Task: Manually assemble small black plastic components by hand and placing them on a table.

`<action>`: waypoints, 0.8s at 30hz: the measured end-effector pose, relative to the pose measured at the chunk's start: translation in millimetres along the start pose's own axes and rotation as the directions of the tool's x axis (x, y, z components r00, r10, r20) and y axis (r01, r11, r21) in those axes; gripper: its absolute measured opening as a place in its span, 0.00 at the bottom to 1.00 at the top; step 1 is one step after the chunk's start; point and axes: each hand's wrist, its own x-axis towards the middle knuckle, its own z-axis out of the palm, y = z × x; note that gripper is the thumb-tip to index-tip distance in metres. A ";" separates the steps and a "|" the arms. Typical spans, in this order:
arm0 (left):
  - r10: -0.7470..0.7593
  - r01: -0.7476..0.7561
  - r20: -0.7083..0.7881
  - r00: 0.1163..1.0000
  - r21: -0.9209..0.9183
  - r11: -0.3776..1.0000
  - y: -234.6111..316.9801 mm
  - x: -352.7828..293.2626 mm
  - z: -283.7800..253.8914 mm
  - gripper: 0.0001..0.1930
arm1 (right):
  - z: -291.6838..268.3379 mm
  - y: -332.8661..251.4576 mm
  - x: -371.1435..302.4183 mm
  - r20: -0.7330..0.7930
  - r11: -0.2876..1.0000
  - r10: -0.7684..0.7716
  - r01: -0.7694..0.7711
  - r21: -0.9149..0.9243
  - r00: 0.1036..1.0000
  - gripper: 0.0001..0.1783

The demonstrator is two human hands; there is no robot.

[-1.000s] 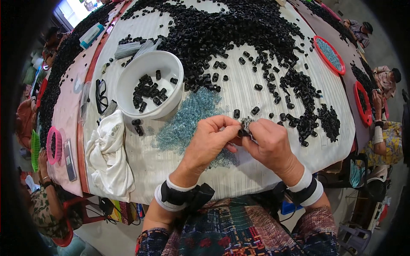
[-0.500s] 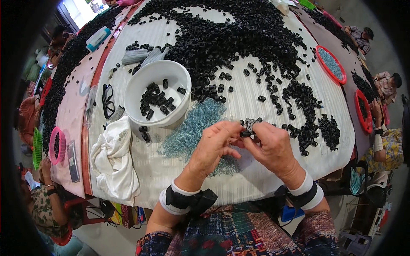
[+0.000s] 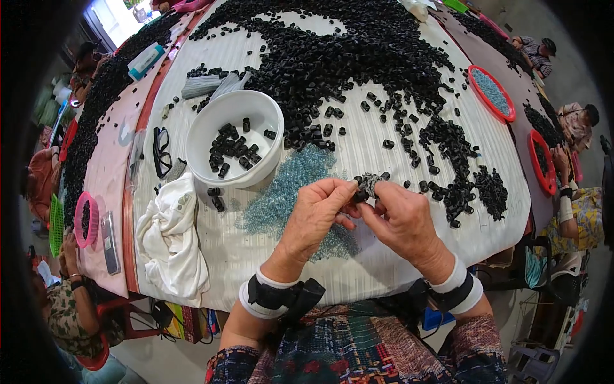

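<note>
Above the white cloth my left hand and my right hand meet with bent, pinching fingers. Small black cylindrical parts sit between the fingertips, together with a speckled grey clump whose kind I cannot make out. My left thumb and forefinger pinch at the left end of this cluster. The right fingers curl round its other side and partly hide it. Under and beside my left hand spreads a heap of tiny translucent bluish pieces.
A white bowl with several black cylinders stands left of the heap. Behind lies a large mound of black cylinders. Also about are a crumpled white cloth, eyeglasses, grey bundles and a red tray. People sit at both sides.
Both hands stay together in nearly the same place. The left fingertips have closed in on the cluster, and more of the grey clump shows above the fingers.
</note>
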 end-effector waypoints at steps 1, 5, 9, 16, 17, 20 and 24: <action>0.010 -0.010 0.000 1.000 -0.003 1.000 -0.2 -0.3 -0.1 0.13 | 0.7 -0.3 -0.5 -0.012 1.000 -0.009 0.009 0.017 1.000 0.09; -0.038 0.036 -0.021 0.999 -0.068 0.997 6.3 -2.4 5.0 0.11 | 1.8 0.3 -2.0 -0.029 1.000 0.003 -0.002 0.024 1.000 0.09; -0.030 0.030 0.025 0.999 0.000 1.000 4.3 -2.4 3.1 0.10 | 1.7 -0.4 -2.3 -0.003 1.000 0.019 -0.019 0.008 1.000 0.10; -0.005 0.001 -0.032 0.999 -0.112 0.994 2.4 -1.0 0.0 0.06 | -1.6 -4.5 0.4 -0.053 0.991 0.018 -0.010 0.134 0.998 0.11; -0.006 0.003 -0.027 1.000 -0.113 0.994 3.9 -1.1 1.4 0.06 | -3.8 -0.2 0.1 -0.065 0.992 0.008 0.001 0.129 0.998 0.13; 0.020 -0.032 -0.077 0.997 -0.153 0.988 7.3 -1.0 5.1 0.04 | -12.9 4.5 0.2 -0.113 0.996 0.057 -0.049 0.069 0.992 0.12; 0.142 -0.136 0.016 0.990 -0.202 0.970 1.8 2.1 5.1 0.04 | -14.9 14.3 -7.5 -0.103 0.997 0.060 -0.054 0.059 0.993 0.11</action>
